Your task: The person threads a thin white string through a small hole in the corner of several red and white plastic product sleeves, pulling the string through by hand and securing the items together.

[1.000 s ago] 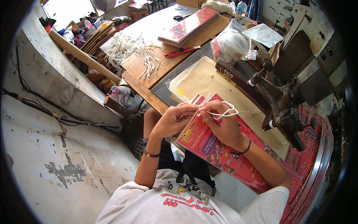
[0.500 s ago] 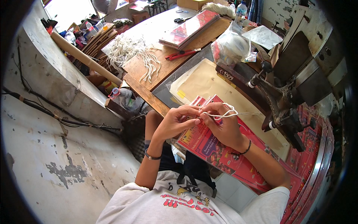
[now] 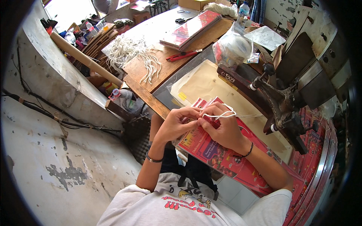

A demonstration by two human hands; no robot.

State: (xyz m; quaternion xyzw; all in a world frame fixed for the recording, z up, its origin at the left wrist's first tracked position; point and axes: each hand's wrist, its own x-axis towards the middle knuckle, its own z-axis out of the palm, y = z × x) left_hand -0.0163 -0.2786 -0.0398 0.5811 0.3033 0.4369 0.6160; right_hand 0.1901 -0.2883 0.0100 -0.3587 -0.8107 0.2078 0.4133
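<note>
Red printed sheets point(image 3: 215, 152) lie in a stack at the edge of the work surface, under my hands. My left hand point(image 3: 177, 122) is closed in a pinch at the stack's upper edge, its thumb and forefinger meeting the fingertips of my right hand. A thin white cord point(image 3: 234, 109) loops over the back of my right hand point(image 3: 223, 126), one strand trailing off to the right. Where the cord enters the fingertips of both hands, its end is hidden. Right thumb and forefinger are pinched together on it.
A metal machine point(image 3: 281, 100) stands close on the right. Ahead are cream sheets point(image 3: 205, 81), a red-handled cutter point(image 3: 184, 55), loose white cords point(image 3: 130, 52), a wrapped red stack point(image 3: 192, 30) and a plastic bag point(image 3: 233, 47). More red sheets point(image 3: 316, 158) lie at right.
The right hand has turned slightly and shifted a little left, and the cord loop has moved with it. Both hands stay pinched together at the sheets' upper edge.
</note>
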